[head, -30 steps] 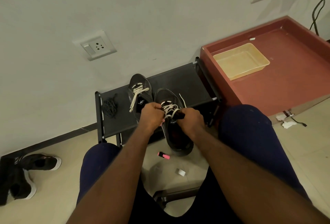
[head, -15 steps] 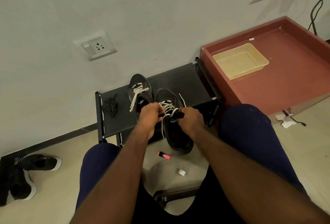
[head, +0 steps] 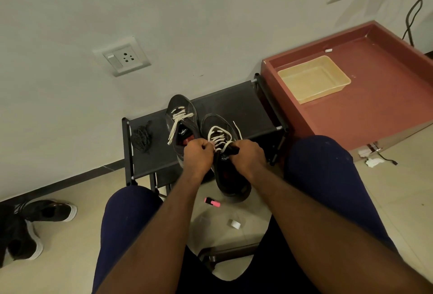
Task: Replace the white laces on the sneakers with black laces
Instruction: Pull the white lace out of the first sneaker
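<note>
A red-brown cabinet top with a raised rim holds a beige plastic tray near its back corner and a small white scrap well apart from it. Just beside it stands the black bench, carrying both black sneakers and a bundle of black laces at its left end. The far sneaker lies wholly on the bench, its loose lace trailing. The near sneaker overhangs the front edge. The left hand has its fingers curled, pinching the white lace of the near sneaker. The right hand has its fingers clenched on that sneaker's dark upper beside the lacing. A pink highlighter lies on the floor below.
</note>
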Demonstrator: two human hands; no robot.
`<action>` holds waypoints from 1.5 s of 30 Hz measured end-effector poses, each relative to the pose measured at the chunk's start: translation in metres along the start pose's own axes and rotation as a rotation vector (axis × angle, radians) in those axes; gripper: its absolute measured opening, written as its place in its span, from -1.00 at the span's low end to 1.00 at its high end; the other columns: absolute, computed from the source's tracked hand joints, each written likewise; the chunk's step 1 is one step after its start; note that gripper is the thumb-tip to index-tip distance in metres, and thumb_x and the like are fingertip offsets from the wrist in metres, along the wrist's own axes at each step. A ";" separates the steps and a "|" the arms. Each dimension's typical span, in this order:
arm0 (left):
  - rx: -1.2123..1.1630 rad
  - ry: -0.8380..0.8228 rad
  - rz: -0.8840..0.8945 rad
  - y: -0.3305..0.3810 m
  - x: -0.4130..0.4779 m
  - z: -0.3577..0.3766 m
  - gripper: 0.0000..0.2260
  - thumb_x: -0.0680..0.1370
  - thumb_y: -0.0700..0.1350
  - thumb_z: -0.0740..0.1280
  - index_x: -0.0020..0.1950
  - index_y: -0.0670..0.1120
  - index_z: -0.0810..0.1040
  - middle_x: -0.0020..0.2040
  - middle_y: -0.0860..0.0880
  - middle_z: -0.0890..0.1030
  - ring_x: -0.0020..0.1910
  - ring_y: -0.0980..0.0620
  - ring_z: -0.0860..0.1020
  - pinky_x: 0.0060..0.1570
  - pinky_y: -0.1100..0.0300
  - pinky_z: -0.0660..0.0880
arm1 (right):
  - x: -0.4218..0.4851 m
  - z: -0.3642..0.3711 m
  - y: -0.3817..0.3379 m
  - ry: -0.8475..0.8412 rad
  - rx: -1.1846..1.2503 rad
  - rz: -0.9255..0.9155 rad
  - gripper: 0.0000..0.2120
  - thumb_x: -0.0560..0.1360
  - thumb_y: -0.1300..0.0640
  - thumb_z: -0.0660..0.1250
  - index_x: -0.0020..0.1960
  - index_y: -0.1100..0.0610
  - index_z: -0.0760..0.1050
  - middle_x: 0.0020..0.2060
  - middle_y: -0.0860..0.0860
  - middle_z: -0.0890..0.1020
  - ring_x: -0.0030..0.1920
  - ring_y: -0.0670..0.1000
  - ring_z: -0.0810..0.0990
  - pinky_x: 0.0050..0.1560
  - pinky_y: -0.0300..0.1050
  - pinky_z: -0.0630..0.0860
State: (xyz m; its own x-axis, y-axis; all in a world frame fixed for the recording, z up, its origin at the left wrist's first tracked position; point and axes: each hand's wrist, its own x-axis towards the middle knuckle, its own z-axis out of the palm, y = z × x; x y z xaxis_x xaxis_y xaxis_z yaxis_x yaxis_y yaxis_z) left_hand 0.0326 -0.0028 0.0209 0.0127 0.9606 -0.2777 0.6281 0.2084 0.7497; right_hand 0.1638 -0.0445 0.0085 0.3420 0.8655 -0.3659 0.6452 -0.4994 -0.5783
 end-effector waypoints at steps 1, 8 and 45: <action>-0.157 -0.002 -0.035 0.007 0.001 -0.004 -0.77 0.62 -0.12 0.30 -0.21 -0.14 0.60 -0.29 -0.07 0.64 -0.30 0.02 0.58 -0.21 0.09 0.56 | 0.000 0.000 0.000 -0.003 0.006 0.002 -0.81 0.51 0.14 0.37 0.11 0.01 0.62 -0.05 0.02 0.67 0.02 0.10 0.64 -0.09 -0.12 0.52; -0.738 -0.010 -0.207 0.028 0.003 -0.021 -0.85 0.63 -0.09 0.30 -0.02 -0.12 0.61 -0.17 -0.06 0.66 -0.24 0.09 0.62 -0.24 0.24 0.55 | 0.000 -0.002 -0.002 0.002 -0.019 0.004 -0.81 0.49 0.15 0.37 0.08 0.01 0.63 -0.01 0.07 0.68 0.06 0.17 0.64 -0.07 -0.09 0.51; -0.189 0.039 -0.056 0.006 0.014 -0.010 -0.80 0.64 -0.20 0.25 -0.17 -0.07 0.55 -0.26 -0.07 0.64 -0.35 0.08 0.59 -0.33 0.24 0.52 | 0.001 0.001 -0.001 -0.007 -0.028 -0.011 -0.80 0.48 0.13 0.36 0.09 0.02 0.63 -0.05 0.04 0.68 0.03 0.15 0.65 -0.03 -0.07 0.57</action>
State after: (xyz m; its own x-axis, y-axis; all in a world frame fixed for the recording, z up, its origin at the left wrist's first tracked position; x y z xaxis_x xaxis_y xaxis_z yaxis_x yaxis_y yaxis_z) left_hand 0.0288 0.0137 0.0276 -0.0504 0.9520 -0.3019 0.4700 0.2893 0.8339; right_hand 0.1632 -0.0431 0.0079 0.3298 0.8708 -0.3646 0.6676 -0.4882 -0.5621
